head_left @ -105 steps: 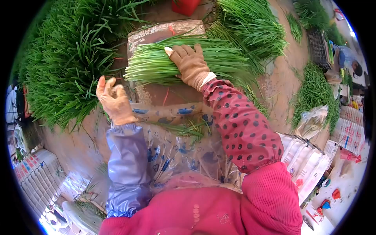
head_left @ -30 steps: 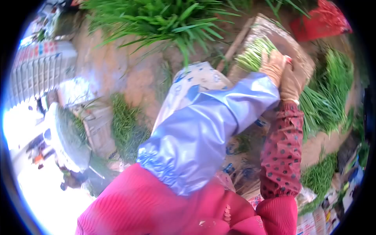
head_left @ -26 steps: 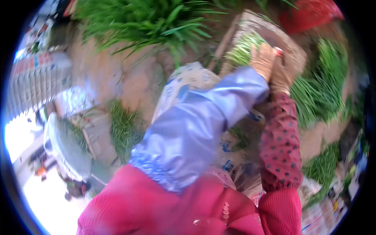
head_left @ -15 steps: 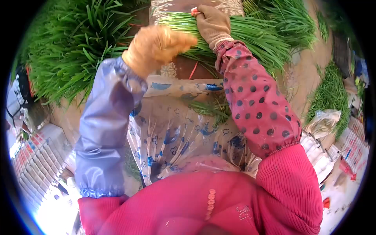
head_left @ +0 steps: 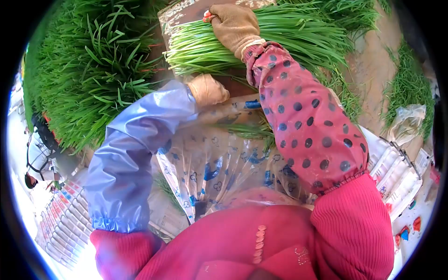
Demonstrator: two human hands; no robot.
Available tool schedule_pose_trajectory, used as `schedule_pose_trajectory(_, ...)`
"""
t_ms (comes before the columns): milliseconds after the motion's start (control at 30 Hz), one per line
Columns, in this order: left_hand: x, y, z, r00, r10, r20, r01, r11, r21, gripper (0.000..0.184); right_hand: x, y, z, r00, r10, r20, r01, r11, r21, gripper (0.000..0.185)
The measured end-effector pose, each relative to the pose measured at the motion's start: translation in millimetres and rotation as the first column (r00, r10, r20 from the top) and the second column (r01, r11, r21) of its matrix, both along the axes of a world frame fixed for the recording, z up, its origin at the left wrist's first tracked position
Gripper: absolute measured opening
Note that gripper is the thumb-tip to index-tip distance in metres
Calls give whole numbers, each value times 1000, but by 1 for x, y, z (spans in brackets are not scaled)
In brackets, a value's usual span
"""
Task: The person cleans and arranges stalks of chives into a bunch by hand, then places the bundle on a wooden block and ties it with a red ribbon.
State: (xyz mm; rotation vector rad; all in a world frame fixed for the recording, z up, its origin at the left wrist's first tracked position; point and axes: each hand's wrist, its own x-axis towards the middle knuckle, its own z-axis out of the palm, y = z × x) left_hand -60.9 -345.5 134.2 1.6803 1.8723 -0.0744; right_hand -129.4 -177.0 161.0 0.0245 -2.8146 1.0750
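A bundle of long green stalks (head_left: 200,49), pale at the left end, lies across a patterned board (head_left: 184,10). My right hand (head_left: 234,28), in a brown glove, is curled over the top of the bundle, with a red and white thumb tip showing. Below the pale ends, my left hand (head_left: 208,89), in a tan glove, is closed near the board's lower edge. Its fingers are folded under, and what they hold, if anything, is hidden. Clear plastic with blue prints (head_left: 219,158) covers my lap, with loose green blades (head_left: 247,131) on it.
A tall mass of green leaves (head_left: 93,70) stands at the left. More greens (head_left: 350,14) lie at the upper right, and a loose heap (head_left: 410,88) with a plastic bag (head_left: 407,122) is farther right. Ribbed white stacks (head_left: 67,219) flank me on both sides.
The view has swung back from its earlier turn. My left hand has moved from beside the stalks down toward my lap and closed. My right hand stays on the bundle.
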Motion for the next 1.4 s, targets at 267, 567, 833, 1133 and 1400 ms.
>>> schedule_pose_trajectory(267,-7,-26,43,795,522,308,-499,852,-158,25,2,-3,15,999,41,-4,-40,999,18,19)
schedule_pose_trajectory(567,-1,-13,53,-36,629,777,-807,440,-393,20,-2,-2,-4,999,33,39,-33,999,-13,21)
schedule_pose_trajectory(833,1,-9,64,-65,697,714,-938,202,-282,23,-4,-3,-13,998,35,-56,-34,999,25,21)
schedule_pose_trajectory(1133,-2,-6,77,739,548,393,-673,558,487,24,-2,-1,-3,999,23,-29,-23,1000,-4,20)
schedule_pose_trajectory(1400,-16,4,52,-171,429,887,-985,-46,-168,10,-3,-2,-4,998,47,-30,-48,998,-39,21)
